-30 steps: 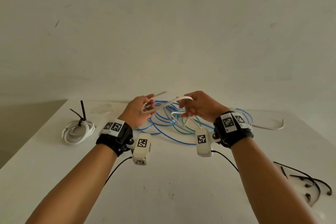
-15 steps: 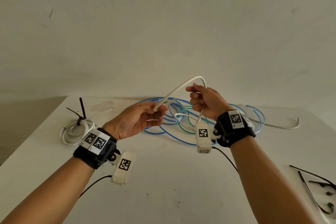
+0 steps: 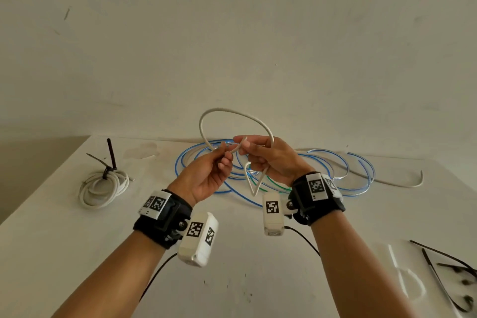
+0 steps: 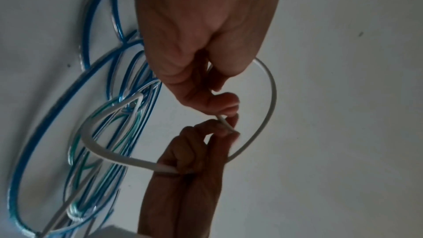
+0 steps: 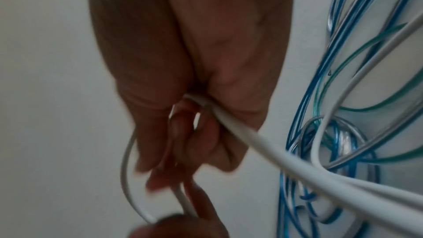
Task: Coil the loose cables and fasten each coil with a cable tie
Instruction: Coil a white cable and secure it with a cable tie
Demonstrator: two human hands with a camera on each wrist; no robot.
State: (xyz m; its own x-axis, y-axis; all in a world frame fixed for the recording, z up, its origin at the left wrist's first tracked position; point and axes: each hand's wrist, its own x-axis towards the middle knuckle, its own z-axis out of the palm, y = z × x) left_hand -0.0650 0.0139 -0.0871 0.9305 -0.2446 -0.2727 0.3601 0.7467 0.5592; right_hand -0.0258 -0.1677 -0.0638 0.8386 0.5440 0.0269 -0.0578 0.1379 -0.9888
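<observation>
Smooth white round-sheathed cable point(image 3: 233, 117) arcs in a stiff, rounded loop above both hands, raised over a matte white tabletop point(image 3: 258, 279) that shows small dark specks. A second, narrower loop of the same cable hangs in a pointed teardrop below the right hand point(image 3: 271, 160), its tip just over the tabletop.

The left hand point(image 3: 206, 175) has its fingers curled, thumb and forefinger pinching the cable close to its free end, which pokes out between the two hands. The right hand is also closed round the cable, fingers bunched on the strands where the loops cross; the wrist views show the sheath running through its fist. The two hands are nearly touching at the fingertips.

Behind and beneath them, a loose tangle of glossy blue and green thin cables point(image 3: 322, 178) sprawls flat on the tabletop in wide overlapping rings, with a further pale strand curving out to the right.

Well apart to the left lies a finished coil of thick white cable point(image 3: 99, 190), wound in a tidy ring and cinched by a black plastic cable tie point(image 3: 111, 157) whose tails stick up. Near the right front edge lie several loose black cable ties point(image 3: 444, 276), thin and bowed.
</observation>
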